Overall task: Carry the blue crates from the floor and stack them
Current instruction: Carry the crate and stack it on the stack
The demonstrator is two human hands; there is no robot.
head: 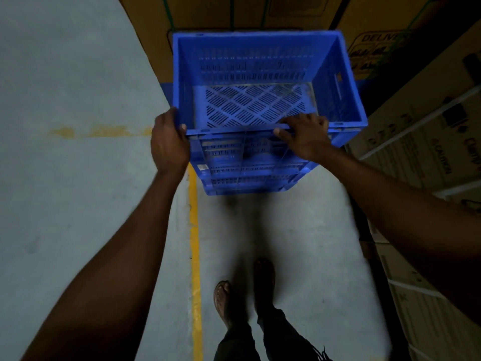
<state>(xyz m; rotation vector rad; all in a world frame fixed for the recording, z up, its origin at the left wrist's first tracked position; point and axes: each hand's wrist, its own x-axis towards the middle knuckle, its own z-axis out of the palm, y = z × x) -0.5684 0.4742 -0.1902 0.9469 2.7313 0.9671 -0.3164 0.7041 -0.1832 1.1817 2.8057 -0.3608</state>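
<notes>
Two hands grip the top blue crate (263, 82) by its near rim — left hand (169, 142) at the corner, right hand (304, 135) w/ fingers inside — on a crate stack by cardboard boxes (416, 142); seating step, next: let go.

A cardboard box (377, 52) reads "DELIVE…"; the side carton (426, 152) reads "CAUTION"; the rest is blurred.
</notes>
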